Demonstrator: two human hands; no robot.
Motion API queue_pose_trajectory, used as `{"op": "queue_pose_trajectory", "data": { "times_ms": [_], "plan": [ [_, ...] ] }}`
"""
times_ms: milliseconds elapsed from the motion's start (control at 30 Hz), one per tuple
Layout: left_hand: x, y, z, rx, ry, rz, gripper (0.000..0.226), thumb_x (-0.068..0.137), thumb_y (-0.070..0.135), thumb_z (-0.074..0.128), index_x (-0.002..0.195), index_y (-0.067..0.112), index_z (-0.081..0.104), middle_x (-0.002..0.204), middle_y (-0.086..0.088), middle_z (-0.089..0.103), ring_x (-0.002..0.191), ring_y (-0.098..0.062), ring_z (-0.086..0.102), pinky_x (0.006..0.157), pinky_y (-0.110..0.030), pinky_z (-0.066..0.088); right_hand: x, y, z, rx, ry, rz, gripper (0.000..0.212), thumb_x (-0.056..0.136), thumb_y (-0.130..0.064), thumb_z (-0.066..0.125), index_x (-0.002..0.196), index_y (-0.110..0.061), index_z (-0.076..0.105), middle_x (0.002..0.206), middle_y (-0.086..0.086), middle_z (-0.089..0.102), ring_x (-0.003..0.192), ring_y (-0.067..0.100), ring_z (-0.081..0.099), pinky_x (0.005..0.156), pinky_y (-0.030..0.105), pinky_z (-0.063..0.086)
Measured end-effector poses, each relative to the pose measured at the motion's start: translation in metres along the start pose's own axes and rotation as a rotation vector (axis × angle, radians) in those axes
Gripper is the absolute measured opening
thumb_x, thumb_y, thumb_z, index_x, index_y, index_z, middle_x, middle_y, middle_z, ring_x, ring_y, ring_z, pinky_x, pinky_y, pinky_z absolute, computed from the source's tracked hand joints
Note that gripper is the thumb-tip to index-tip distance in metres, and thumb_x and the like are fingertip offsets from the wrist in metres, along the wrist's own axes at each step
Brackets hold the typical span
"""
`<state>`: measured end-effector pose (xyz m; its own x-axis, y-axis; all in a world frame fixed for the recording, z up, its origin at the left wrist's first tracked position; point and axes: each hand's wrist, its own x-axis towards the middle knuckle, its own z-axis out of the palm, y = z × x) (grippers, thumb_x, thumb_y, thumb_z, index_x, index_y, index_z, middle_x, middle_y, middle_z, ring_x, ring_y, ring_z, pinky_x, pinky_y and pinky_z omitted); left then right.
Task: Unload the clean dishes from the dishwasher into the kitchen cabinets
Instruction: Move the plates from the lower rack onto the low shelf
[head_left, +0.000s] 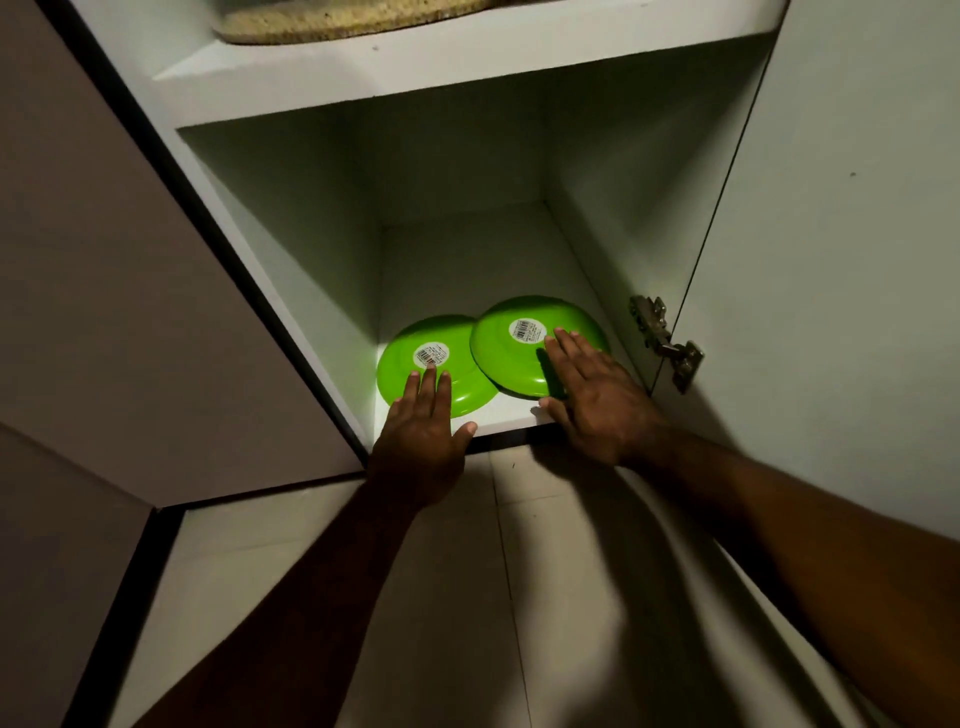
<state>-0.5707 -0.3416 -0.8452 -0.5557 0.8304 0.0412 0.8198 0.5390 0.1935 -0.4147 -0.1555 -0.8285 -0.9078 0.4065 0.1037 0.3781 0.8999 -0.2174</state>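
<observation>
Both palms flat, fingers straight and barely spread: left hand on the left green plate, right hand on the overlapping right green plate, seemingly settling them face-down at the cabinet shelf front edge.

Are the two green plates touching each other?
Touching. In the head view the rim of the right green plate overlaps the left green plate and rests on it, no gap.

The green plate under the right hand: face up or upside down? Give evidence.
Upside down: the green plate shows its base, with a barcode sticker, facing upward.
</observation>
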Motion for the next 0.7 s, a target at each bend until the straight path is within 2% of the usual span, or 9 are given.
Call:
{"op": "queue_pose_trajectory", "data": {
  "times_ms": [100, 167, 300, 433, 500, 600, 700],
  "plan": [
    [-0.016, 0.009, -0.006, 0.017, 0.005, 0.025, 0.076, 0.092, 0.050, 0.031, 0.141, -0.006, 0.043, 0.146, -0.028, 0.042, 0.135, -0.047, 0.040, 0.104, -0.059, 0.041, -0.018, -0.009, -0.008, 0.066, 0.070, 0.026, 0.078, 0.092, -0.054, 0.022, 0.155, -0.009, 0.011, 0.163, 0.010, 0.009, 0.150, 0.023, 0.006, 0.121, 0.042, 0.012],
    [-0.033, 0.015, -0.013, 0.030, -0.005, 0.032, 0.074, 0.094, 0.048, 0.030, 0.140, -0.009, 0.044, 0.144, -0.030, 0.044, 0.133, -0.049, 0.041, 0.103, -0.058, 0.041, -0.036, -0.018, -0.013, 0.112, 0.119, 0.027, 0.077, 0.092, -0.053, 0.023, 0.153, -0.007, 0.019, 0.161, 0.013, 0.017, 0.149, 0.027, 0.014, 0.121, 0.042, 0.014],
    [-0.095, 0.034, -0.021, -0.036, 0.009, 0.027, 0.076, 0.097, 0.049, 0.027, 0.146, -0.009, 0.034, 0.151, -0.029, 0.033, 0.141, -0.046, 0.031, 0.112, -0.053, 0.030, -0.086, -0.038, -0.019, 0.136, 0.130, 0.015, 0.071, 0.095, -0.046, 0.030, 0.152, -0.004, 0.025, 0.159, 0.015, 0.022, 0.147, 0.030, 0.020, 0.119, 0.042, 0.017],
    [-0.163, 0.066, -0.048, -0.203, -0.153, -0.201, 0.074, 0.100, 0.050, 0.027, 0.154, 0.001, 0.013, 0.162, -0.018, 0.009, 0.150, -0.034, 0.007, 0.120, -0.042, 0.013, -0.136, -0.059, -0.043, 0.165, 0.035, 0.107, 0.066, 0.098, -0.041, 0.034, 0.153, -0.005, 0.022, 0.160, 0.013, 0.020, 0.149, 0.027, 0.017, 0.119, 0.037, 0.011],
    [-0.188, 0.076, -0.066, -0.255, -0.244, -0.313, 0.071, 0.103, 0.046, 0.028, 0.156, 0.008, 0.001, 0.164, -0.010, -0.005, 0.151, -0.025, -0.006, 0.122, -0.037, 0.005, -0.152, -0.068, -0.061, 0.173, 0.011, 0.127, 0.068, 0.097, -0.042, 0.032, 0.152, -0.003, 0.024, 0.160, 0.014, 0.020, 0.149, 0.027, 0.016, 0.121, 0.041, 0.013],
    [-0.214, 0.092, -0.110, -0.281, -0.320, -0.378, 0.071, 0.102, 0.046, 0.027, 0.156, 0.012, -0.005, 0.164, -0.006, -0.011, 0.150, -0.021, -0.011, 0.121, -0.033, 0.003, -0.172, -0.085, -0.102, 0.196, -0.043, 0.174, 0.069, 0.096, -0.041, 0.032, 0.151, -0.001, 0.024, 0.159, 0.016, 0.021, 0.149, 0.028, 0.017, 0.121, 0.042, 0.016],
    [-0.225, 0.109, -0.161, -0.310, -0.344, -0.395, 0.070, 0.103, 0.045, 0.028, 0.156, 0.012, -0.004, 0.164, -0.006, -0.010, 0.151, -0.021, -0.010, 0.121, -0.033, 0.004, -0.188, -0.102, -0.152, 0.198, -0.023, 0.207, 0.066, 0.096, -0.039, 0.032, 0.150, 0.000, 0.028, 0.157, 0.017, 0.026, 0.147, 0.030, 0.023, 0.119, 0.042, 0.019]
  ]
}}
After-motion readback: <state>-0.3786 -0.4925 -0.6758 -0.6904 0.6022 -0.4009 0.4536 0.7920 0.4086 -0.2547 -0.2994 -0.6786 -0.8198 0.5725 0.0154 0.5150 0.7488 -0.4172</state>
